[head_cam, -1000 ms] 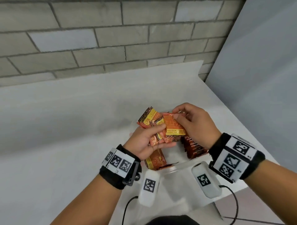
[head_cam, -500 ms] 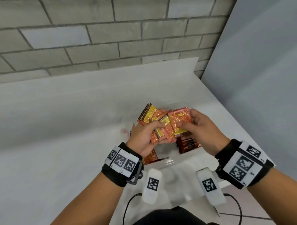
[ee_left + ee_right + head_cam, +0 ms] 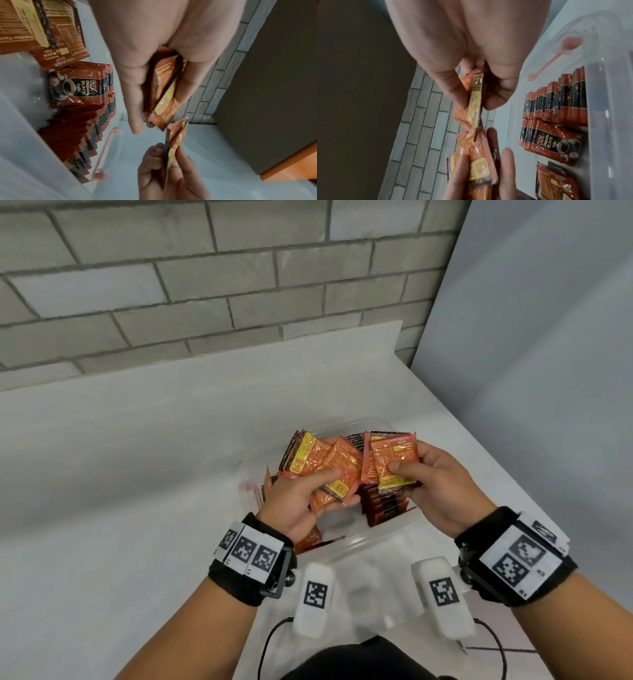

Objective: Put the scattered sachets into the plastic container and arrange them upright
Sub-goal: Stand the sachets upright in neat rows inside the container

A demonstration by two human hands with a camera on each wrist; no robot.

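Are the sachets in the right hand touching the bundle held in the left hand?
Cannot tell. The head view shows the right hand's sachets edge to edge with the left hand's bundle; the wrist views are too blurred to show contact or a gap.

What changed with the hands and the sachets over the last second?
The right hand has drawn apart to the right with a couple of sachets pinched between thumb and fingers, clear of the fanned bunch they overlapped a second ago. The left hand still grips that bunch above the plastic container. The upright row of sachets inside looks unchanged.
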